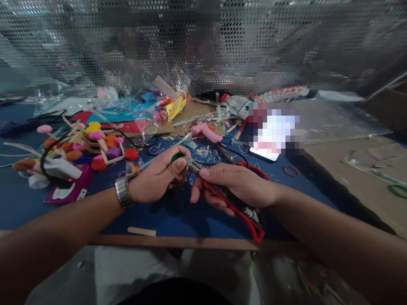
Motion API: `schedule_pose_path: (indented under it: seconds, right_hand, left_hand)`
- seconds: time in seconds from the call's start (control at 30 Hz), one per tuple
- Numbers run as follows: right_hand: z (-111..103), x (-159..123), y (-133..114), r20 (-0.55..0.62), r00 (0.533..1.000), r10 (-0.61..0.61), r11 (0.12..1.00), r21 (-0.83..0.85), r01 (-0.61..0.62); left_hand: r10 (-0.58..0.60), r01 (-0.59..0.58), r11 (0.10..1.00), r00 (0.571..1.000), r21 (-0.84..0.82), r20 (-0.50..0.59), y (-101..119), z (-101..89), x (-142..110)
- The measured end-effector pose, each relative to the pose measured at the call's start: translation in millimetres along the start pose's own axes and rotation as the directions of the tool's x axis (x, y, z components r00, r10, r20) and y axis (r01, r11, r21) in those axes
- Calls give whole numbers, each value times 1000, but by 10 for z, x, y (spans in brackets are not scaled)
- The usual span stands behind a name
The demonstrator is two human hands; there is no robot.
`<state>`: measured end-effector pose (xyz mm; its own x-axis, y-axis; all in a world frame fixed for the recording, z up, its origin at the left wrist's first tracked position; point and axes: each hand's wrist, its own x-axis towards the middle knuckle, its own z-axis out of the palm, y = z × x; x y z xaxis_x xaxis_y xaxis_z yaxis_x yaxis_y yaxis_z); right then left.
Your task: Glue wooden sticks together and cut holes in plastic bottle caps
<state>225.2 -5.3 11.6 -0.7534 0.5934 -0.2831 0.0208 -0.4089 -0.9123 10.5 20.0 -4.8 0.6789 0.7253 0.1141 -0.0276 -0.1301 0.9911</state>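
Between its thumb and fingers my left hand (pixel 160 176), with a metal watch on the wrist, pinches a small dark green round piece (pixel 176 157); it may be a bottle cap, but the fingers partly cover it. My right hand (pixel 235 184) is wrapped round red-and-black-handled pliers (pixel 230 201). The metal jaws of the pliers meet the edge of the green piece. Beyond my right hand lies a tool with red loop handles (pixel 260 170), likely scissors, partly hidden. A pink glue gun (pixel 207 132) rests on the blue table behind my hands.
Craft sticks with colourful round pieces (pixel 95 144) stand at left beside a purple power bank (pixel 71 184). A lit phone (pixel 267 153), a plastic bottle (pixel 237 106) and a brown ring (pixel 291 170) lie rightward. A craft stick (pixel 141 231) is near the front edge.
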Motion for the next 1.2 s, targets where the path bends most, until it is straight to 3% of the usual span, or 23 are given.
schedule_pose_path:
  seconds: [0.23,0.4,0.6,0.8,1.07,1.2]
  right_hand:
    - [15,42,71,4,1000,-23,1000,1,23]
    - [37,53,86,-12,998,-65,997,-46,65]
    - [-1,35,60,-103,990,-95,993,-74,88]
    - [-24,26,45,-86,994,-67,997,-53,63]
    - [-14,5,17,-57,996,-63,996,-64,59]
    - [-7,7,29,-48,998,-41,998,-48,38]
  left_hand:
    - [2,-3,999,1000,42,9,-18,19,-6]
    - [-33,33,999,999,-15,-4,3,23,-2]
    - [9,-6,993,1000,-118,18,22,-24,-3]
    - [48,-44,995,998,-93,37,7,-57,0]
    - [41,-44,992,999,-122,-24,37,-36,4]
    - [53,-54,997,998,-46,-20,28,-29,-11]
